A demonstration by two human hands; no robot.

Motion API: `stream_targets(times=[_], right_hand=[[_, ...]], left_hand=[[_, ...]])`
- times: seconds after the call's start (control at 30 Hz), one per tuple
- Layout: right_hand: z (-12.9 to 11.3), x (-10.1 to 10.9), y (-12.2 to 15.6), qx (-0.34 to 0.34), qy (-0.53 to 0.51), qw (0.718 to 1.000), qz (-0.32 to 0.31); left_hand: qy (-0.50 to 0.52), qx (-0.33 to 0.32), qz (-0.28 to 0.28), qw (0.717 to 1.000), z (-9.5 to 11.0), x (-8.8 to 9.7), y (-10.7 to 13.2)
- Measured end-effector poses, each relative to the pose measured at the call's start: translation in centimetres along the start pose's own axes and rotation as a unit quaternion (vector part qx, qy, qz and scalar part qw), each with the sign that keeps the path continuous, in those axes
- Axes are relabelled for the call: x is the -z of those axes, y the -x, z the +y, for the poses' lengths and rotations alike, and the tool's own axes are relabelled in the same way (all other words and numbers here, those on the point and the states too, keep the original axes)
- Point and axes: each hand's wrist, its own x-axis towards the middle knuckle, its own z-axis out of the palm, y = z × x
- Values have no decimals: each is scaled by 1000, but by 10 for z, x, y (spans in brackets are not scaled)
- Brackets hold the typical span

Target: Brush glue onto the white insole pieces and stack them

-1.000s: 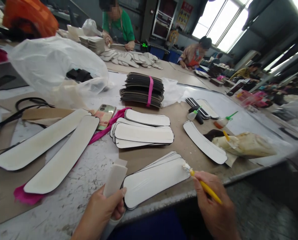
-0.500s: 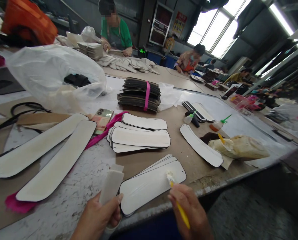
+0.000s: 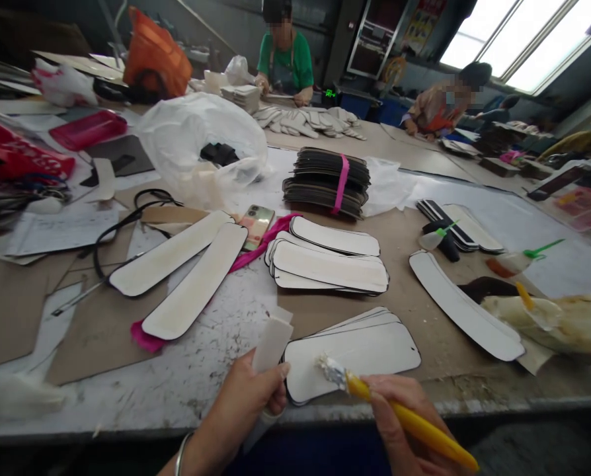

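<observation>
My right hand point(image 3: 409, 420) grips a brush point(image 3: 414, 423) with a yellow handle, its bristles coated in white paste. The bristle end meets the top piece of a fanned stack of long white panels point(image 3: 359, 347) with dark edges, near its left part. My left hand point(image 3: 248, 390) is closed around a white strip point(image 3: 273, 337) that sticks up past the thumb. That thumb's tip touches or nearly touches the stack's left end. Beyond lies another pile of white panels point(image 3: 330, 264).
Two long panels point(image 3: 196, 281) lie at left by a phone point(image 3: 258, 221). Behind stands a dark bundle point(image 3: 325, 182) with a pink band, beside a plastic bag point(image 3: 201, 132). Curved panels point(image 3: 464, 307), a paste bag point(image 3: 573, 320) and glue bottles point(image 3: 437, 237) are at right. Co-workers point(image 3: 288, 63) work across the table.
The brush has moved from the right end of the top panel toward its left part, and its handle now tilts lower to the right. The view has turned left.
</observation>
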Motion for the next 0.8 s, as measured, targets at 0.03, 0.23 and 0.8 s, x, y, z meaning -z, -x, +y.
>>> stream_targets(times=[0.03,0.23,0.8], right_hand=[[-1,-2,0,8,-8,1000,-12],[2,2,-8,55,59,995,-56],[53,77,-37,159,284,944,53]], left_hand=[[-2,-1,-3,1000,0,1,0],[-3,-7,-26,1000,1,3,0],[-4,-2,53,999,-8,-5,-4]])
